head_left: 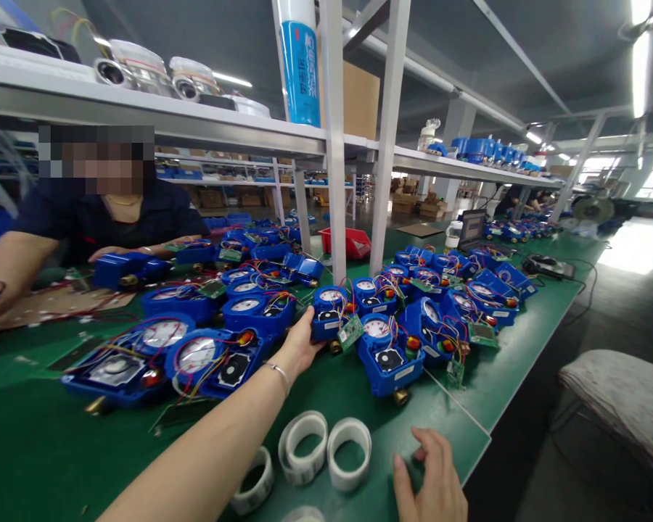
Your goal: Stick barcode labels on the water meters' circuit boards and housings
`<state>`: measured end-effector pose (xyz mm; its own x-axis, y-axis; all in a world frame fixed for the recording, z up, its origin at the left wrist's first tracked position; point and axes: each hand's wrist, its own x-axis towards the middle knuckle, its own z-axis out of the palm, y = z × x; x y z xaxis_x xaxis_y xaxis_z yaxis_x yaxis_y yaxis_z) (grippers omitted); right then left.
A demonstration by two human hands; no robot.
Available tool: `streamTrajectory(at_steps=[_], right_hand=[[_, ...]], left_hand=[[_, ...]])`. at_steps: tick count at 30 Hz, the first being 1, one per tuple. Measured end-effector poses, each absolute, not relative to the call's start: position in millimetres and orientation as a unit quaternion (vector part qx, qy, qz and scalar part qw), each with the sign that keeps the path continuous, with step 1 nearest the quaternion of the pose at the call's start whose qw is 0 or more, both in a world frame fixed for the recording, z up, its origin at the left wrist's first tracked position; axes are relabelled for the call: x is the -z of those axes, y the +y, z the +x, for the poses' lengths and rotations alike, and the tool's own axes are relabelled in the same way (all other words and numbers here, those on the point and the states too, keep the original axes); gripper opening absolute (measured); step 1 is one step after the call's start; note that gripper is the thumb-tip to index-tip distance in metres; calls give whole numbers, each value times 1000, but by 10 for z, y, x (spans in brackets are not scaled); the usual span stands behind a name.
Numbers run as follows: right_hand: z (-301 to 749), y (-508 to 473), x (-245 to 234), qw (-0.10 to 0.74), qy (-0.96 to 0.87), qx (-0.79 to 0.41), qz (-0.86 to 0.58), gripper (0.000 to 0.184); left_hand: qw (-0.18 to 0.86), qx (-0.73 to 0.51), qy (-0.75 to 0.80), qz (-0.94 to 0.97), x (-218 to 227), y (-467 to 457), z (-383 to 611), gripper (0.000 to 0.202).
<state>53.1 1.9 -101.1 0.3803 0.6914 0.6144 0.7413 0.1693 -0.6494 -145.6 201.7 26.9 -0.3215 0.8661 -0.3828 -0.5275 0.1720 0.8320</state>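
Touching a blue meter (pixel 328 315), the left hand (pixel 303 342) reaches out — how closed, I cannot tell — while the right hand (pixel 431 480), loosely open, empty, is near white rolls (pixel 348 478).

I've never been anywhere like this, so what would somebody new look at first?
Probably the crowd of blue meters spread over the green table, with the person's left hand touching one in the middle. Next might come the white rolls near the bottom, to the left of the right hand. Up high, a blue-and-white can stands on the shelf.
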Motion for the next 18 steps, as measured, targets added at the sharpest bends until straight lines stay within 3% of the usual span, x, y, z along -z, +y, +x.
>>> streamTrajectory(at_steps=[7,13,15,17,18], right_hand=[[554,1,1019,525,-557,14,-643,49],[583,-36,1032,526,-564,16,-637,51],[599,-53,1037,522,-566,13,-638,50],[620,-70,1045,519,-568,6,-639,50],[633,-78,1050,520,-568,0,-638,49]], left_hand=[[543,-594,579,129,-448,1626,-1488,43],[540,-593,568,185,-822,568,-1506,38],[511,-612,563,217,-804,89,-1583,34],[461,-625,580,247,-608,-405,-1752,48],[387,-617,618,296,-449,-648,-1867,53]])
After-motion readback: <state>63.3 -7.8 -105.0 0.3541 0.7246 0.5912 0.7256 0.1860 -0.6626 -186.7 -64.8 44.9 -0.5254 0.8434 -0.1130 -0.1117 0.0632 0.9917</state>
